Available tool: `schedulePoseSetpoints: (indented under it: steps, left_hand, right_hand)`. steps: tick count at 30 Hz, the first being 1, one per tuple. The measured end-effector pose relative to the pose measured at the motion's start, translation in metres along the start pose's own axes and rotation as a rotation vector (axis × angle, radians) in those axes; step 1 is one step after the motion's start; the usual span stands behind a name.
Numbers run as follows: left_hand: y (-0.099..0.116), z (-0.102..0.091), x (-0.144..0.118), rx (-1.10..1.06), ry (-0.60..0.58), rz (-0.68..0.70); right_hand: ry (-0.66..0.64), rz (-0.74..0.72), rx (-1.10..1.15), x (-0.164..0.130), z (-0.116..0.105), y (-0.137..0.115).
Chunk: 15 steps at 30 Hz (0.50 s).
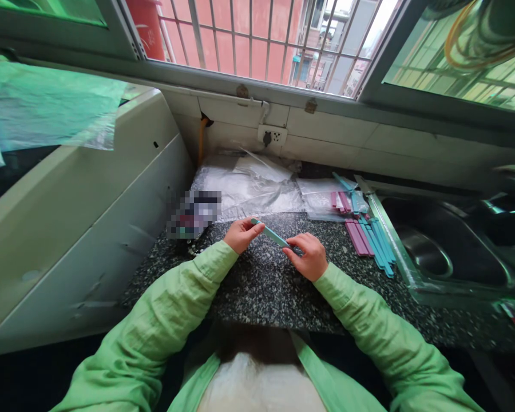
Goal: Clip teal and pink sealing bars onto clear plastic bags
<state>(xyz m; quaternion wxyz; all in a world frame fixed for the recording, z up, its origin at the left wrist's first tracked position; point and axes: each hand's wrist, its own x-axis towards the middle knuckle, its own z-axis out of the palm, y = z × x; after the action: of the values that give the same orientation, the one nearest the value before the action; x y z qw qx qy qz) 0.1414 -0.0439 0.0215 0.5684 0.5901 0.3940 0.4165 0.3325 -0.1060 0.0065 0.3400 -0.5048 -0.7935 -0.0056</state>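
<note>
At the far left, a cream-coloured appliance casing point(90, 200) is partly covered by a translucent plastic sheet point(60, 103). Near the left end of the speckled countertop point(257, 286), a small object point(194, 214) is masked by pixelation, so what it is cannot be told. Behind it, a yellow pipe point(201, 143) is seen against the wall. Along the back edge of the countertop, crumpled clear plastic bags point(257, 191) are spread in overlapping layers.

A slim turquoise strip point(274, 234) is held slantwise over the middle of the countertop, between the bags and the front edge. Its left end is pinched by the left hand point(240, 233), with the thumb and fingers closed on it; its right end is grasped between the thumb and fingers of the right hand point(309, 256).

Farther right, near the back edge, a flat clear bag point(317, 200) is laid beside the plastic bags. In front of it, flat pink strips point(359, 237) and light-blue strips point(380, 246) are set side by side, close to the left rim of the black sink point(440, 220)
</note>
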Motion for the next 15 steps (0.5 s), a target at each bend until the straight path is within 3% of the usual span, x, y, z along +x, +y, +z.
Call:
schedulePoseSetpoints:
  steps: [9,15]
  left_hand:
    - [-0.006,-0.001,0.004,-0.008,-0.001,-0.028]
    - [-0.011,0.0,0.004,0.198,0.064,0.073]
  right_hand:
    - [0.042,-0.07,-0.165,0.0,-0.003,-0.004]
    - [0.051,-0.107,-0.231,-0.001,0.0,-0.005]
